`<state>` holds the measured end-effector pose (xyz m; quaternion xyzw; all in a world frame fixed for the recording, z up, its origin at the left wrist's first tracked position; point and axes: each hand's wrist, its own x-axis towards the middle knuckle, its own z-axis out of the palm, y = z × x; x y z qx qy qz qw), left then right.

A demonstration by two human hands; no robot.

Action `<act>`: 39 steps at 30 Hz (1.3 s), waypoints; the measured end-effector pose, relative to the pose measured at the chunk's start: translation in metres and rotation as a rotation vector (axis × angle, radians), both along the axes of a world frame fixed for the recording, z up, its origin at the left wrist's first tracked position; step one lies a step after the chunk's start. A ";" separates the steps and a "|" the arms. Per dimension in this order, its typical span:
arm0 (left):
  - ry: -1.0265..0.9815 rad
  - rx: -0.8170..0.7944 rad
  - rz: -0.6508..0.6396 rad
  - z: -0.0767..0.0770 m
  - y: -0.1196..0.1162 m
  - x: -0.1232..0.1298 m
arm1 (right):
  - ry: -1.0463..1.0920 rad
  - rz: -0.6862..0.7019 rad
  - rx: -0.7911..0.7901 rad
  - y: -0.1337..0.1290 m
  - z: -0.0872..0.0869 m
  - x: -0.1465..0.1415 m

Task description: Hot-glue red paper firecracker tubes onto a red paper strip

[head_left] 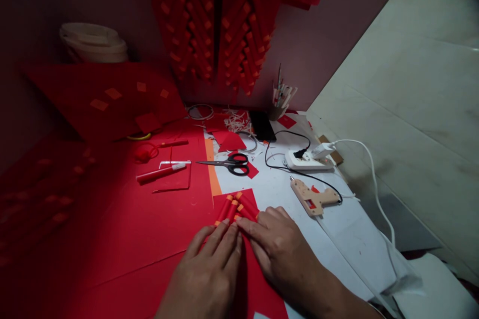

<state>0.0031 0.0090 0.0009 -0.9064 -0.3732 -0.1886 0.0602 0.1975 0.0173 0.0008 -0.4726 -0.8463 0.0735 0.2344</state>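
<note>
Small red paper rolls (225, 209) with orange ends lie slanted on a red card strip (267, 284) in front of me. My left hand (205, 276) rests with its fingers stretched forward, fingertips pressing on the rolls' near ends. From the right, my right hand (286, 246) reaches in with curled fingers, its index finger and thumb on a roll beside the left fingertips. The undersides of both hands, and part of the rolls, are hidden. Beyond them are black-handled scissors (235, 163), and a beige glue gun (312, 197) lies to the right.
A white power strip (309, 159) with plugged-in cables stands at the right. Behind are a black phone (262, 126), a pen cup (279, 107) and paper shreds (238, 122). A red marker (159, 174) lies left. Finished-looking roll-covered red panels (245, 35) hang on the wall.
</note>
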 end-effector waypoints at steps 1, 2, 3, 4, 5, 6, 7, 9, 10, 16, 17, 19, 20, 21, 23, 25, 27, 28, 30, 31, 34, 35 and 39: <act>0.005 0.016 -0.010 0.000 0.001 0.000 | 0.017 -0.005 0.015 0.000 0.001 0.000; 0.008 0.022 -0.010 0.000 0.001 0.000 | 0.035 -0.018 0.034 0.001 0.002 0.001; 0.005 0.019 0.000 -0.001 0.001 0.001 | 0.053 -0.034 0.054 0.001 0.002 0.002; -0.001 0.007 0.007 -0.002 0.001 0.001 | 0.068 -0.055 0.074 0.002 0.003 0.002; -0.015 -0.007 0.022 -0.003 0.000 0.001 | 0.079 -0.074 0.092 0.002 0.004 0.003; -0.028 -0.020 0.029 -0.004 0.000 0.001 | 0.084 -0.091 0.106 0.002 0.004 0.003; -0.027 -0.037 0.023 -0.005 -0.001 0.001 | 0.087 -0.103 0.114 0.003 0.004 0.003; -0.021 -0.052 0.012 -0.005 -0.002 0.000 | 0.086 -0.117 0.115 0.003 0.004 0.003; -0.006 -0.061 0.006 -0.004 -0.002 0.000 | 0.086 -0.123 0.111 0.003 0.003 0.004; 0.005 -0.039 -0.051 0.003 -0.003 -0.004 | 0.113 -0.183 0.090 0.003 0.004 0.004; -0.011 -0.036 -0.050 0.003 -0.003 -0.004 | 0.115 -0.191 0.086 0.003 0.004 0.005; -0.023 -0.040 -0.056 0.002 -0.003 -0.003 | 0.117 -0.196 0.082 0.003 0.005 0.005; -0.022 -0.036 -0.058 0.001 -0.002 -0.002 | 0.116 -0.193 0.081 0.003 0.005 0.005; -0.010 -0.035 -0.061 0.000 -0.002 -0.002 | 0.114 -0.189 0.078 0.003 0.005 0.005; 0.026 -0.027 -0.066 -0.001 0.000 -0.002 | 0.106 -0.180 0.065 0.003 0.004 0.005; 0.062 -0.023 -0.056 -0.001 0.000 -0.002 | 0.098 -0.174 0.048 0.003 0.004 0.005; 0.092 -0.025 -0.068 -0.001 0.000 -0.002 | 0.097 -0.173 0.039 0.003 0.003 0.005; 0.088 -0.024 -0.066 -0.001 0.000 -0.002 | 0.098 -0.173 0.038 0.003 0.003 0.005; 0.060 -0.039 -0.037 -0.002 -0.002 -0.001 | 0.100 -0.175 0.036 0.003 0.003 0.005; 0.046 -0.054 -0.017 -0.002 -0.002 -0.001 | 0.100 -0.176 0.035 0.003 0.003 0.005; 0.047 -0.087 -0.009 -0.004 -0.003 -0.001 | 0.112 -0.184 0.024 0.003 0.005 0.005; 0.067 -0.104 -0.014 -0.004 -0.003 -0.001 | 0.120 -0.185 0.017 0.003 0.005 0.004; 0.081 -0.128 -0.006 -0.004 -0.002 -0.001 | 0.143 -0.176 -0.006 0.004 0.006 0.003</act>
